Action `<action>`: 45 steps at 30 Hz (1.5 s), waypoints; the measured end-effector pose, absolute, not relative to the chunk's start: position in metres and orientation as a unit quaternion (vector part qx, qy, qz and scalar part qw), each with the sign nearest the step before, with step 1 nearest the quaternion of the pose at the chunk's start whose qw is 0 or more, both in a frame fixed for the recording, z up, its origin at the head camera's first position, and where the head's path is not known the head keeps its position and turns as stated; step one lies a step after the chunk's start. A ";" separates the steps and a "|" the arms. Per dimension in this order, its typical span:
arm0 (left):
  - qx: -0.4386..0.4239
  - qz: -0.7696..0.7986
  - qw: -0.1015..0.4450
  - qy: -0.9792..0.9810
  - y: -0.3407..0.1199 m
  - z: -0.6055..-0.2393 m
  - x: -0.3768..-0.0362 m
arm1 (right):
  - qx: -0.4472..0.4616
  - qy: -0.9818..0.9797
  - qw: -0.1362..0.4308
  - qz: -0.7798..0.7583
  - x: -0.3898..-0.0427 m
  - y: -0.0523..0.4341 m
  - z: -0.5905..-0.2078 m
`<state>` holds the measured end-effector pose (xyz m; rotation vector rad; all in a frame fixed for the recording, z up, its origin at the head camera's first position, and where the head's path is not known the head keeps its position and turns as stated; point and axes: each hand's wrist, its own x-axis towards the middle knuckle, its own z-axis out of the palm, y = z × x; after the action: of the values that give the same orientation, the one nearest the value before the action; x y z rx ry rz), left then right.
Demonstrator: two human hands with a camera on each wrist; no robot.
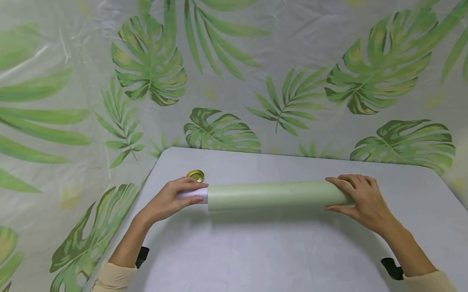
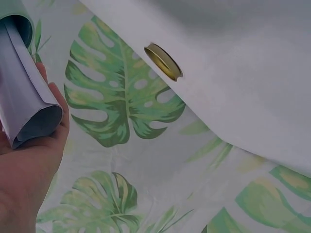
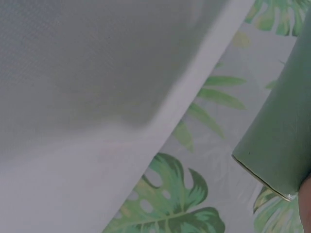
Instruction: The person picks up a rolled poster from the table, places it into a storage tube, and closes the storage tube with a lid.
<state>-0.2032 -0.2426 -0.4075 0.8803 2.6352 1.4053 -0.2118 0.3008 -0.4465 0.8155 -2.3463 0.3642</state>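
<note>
— Across the middle of the frame, you're holding one green roll level just above the gray table. Your left hand is curling round its white end, your right hand wrapping the other.

— And the next move?

— Likely lowering it evenly. One gold lid is sitting just behind your left hand.

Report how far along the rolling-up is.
Done: the green sheet is wound into a tight roll lying across the table, with a white inner layer poking out at its left end. In hand: the left hand grips that end and the right hand wraps the other. Left: nothing fastens the roll; the gold lid sits untouched.
</note>
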 end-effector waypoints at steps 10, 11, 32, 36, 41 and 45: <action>0.273 0.440 0.006 0.856 -0.242 -0.409 -0.201 | 0.298 -0.885 0.331 0.135 -0.213 0.302 -0.447; 0.271 0.437 0.006 0.857 -0.242 -0.409 -0.201 | 0.297 -0.885 0.332 0.137 -0.213 0.302 -0.446; 0.205 0.487 -0.070 0.846 -0.277 -0.406 -0.202 | 0.289 -0.873 0.357 0.165 -0.209 0.307 -0.443; 0.202 0.499 -0.057 0.841 -0.294 -0.412 -0.199 | 0.286 -0.871 0.362 0.166 -0.208 0.309 -0.442; 0.203 0.483 -0.042 0.851 -0.298 -0.418 -0.197 | 0.286 -0.869 0.368 0.166 -0.207 0.309 -0.444; 0.178 0.479 -0.033 0.859 -0.292 -0.420 -0.197 | 0.287 -0.868 0.368 0.172 -0.209 0.309 -0.447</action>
<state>-0.1967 -0.2923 -0.4198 0.5712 2.7573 1.5365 -0.2086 0.3089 -0.4473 0.7362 -2.2290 0.4425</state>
